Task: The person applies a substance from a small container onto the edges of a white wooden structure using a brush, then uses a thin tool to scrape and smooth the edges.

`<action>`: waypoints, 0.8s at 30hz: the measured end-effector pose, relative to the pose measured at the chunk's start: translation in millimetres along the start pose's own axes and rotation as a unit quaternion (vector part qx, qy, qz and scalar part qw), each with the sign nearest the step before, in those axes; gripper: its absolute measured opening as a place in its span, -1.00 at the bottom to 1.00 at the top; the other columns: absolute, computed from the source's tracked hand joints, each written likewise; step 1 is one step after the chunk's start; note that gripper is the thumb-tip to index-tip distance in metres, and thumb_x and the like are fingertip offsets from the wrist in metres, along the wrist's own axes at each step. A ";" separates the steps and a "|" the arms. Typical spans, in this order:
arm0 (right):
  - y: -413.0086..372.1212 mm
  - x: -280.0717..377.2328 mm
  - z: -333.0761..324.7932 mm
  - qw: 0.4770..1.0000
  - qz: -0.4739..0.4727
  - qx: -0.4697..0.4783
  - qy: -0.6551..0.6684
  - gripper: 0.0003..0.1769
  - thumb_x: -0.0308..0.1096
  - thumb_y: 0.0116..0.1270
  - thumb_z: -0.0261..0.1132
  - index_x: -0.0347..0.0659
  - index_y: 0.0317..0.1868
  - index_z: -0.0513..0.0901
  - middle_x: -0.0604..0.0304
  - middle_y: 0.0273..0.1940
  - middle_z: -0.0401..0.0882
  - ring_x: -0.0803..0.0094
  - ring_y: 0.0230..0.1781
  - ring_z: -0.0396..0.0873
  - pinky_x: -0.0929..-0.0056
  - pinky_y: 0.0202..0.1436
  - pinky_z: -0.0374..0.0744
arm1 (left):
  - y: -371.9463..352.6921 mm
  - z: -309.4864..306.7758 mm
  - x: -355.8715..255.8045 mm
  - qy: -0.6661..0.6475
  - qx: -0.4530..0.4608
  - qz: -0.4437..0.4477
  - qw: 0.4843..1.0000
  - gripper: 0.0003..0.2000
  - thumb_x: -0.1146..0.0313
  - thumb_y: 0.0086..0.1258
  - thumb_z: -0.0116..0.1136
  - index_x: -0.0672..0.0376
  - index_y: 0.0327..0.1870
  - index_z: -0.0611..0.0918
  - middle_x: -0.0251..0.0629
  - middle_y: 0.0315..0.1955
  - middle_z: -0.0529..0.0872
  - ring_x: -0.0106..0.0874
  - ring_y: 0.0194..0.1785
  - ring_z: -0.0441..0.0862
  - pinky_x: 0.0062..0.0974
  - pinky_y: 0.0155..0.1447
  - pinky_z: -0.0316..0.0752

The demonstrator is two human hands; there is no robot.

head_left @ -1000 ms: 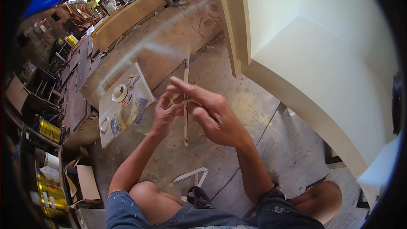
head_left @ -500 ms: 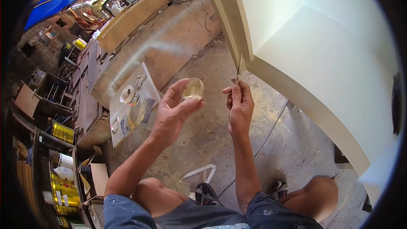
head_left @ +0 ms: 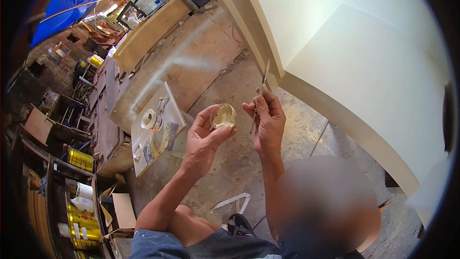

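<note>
My left hand (head_left: 200,148) is closed around a small clear cup (head_left: 224,116), with cream-coloured paint coating its inside. The cup is tilted so its mouth faces me. To its right, my right hand (head_left: 269,122) pinches a thin paintbrush (head_left: 264,79) between thumb and fingers. Its bristles point up and overlap the lower part of a cream-painted edge (head_left: 258,31) in this view. That edge belongs to a large white curved piece of furniture (head_left: 364,52) filling the right side.
A white bucket (head_left: 151,121) stands on a paint-stained board (head_left: 168,110) at left. Yellow cans (head_left: 82,228) fill a shelf at lower left. A bent white strip (head_left: 231,201) lies on the concrete floor (head_left: 203,196) by my shoe. A blurred patch hides my right knee.
The view has shifted slightly, so the surroundings sit lower. My right hand and the brush have moved a little left, closer to the cup. Both hands keep their hold.
</note>
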State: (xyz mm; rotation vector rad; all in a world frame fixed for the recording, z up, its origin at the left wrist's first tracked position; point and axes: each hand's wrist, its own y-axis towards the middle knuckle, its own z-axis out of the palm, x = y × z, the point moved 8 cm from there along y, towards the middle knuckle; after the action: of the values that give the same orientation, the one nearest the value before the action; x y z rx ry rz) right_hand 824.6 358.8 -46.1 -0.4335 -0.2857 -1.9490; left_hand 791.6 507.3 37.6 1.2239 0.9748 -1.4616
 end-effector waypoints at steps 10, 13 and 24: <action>15.9 13.0 20.4 0.982 -0.057 -0.010 -0.178 -0.75 -0.33 0.54 0.31 -0.27 0.11 0.70 0.24 -0.13 0.72 0.58 -0.15 0.63 0.53 -0.10 0.61 | 4.0 3.0 -5.1 0.060 0.002 0.036 0.998 -0.38 0.48 0.34 0.41 0.17 0.40 0.40 -0.24 0.20 0.62 -0.30 0.14 0.70 -0.26 0.32 0.61; 18.4 11.4 26.4 0.983 -0.074 -0.006 -0.168 -0.75 -0.33 0.53 0.32 -0.28 0.09 0.70 0.24 -0.14 0.71 0.59 -0.17 0.62 0.52 -0.14 0.62 | 6.0 5.4 -4.9 0.053 0.015 0.036 0.998 -0.38 0.47 0.34 0.41 0.18 0.41 0.40 -0.24 0.21 0.62 -0.30 0.14 0.70 -0.26 0.32 0.61; 25.6 7.8 33.0 0.986 -0.080 -0.019 -0.143 -0.74 -0.31 0.52 0.33 -0.30 0.07 0.70 0.23 -0.17 0.70 0.59 -0.26 0.60 0.54 -0.18 0.64 | 9.2 -2.7 -7.9 0.053 0.013 0.047 0.997 -0.39 0.46 0.35 0.39 0.18 0.41 0.40 -0.22 0.22 0.61 -0.30 0.16 0.69 -0.27 0.32 0.61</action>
State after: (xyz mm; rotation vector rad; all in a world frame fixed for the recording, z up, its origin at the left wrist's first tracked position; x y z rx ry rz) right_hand 850.8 355.0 -12.8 -0.7370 -0.4804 -2.0503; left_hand 801.4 509.2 44.9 1.3604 0.9576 -1.3504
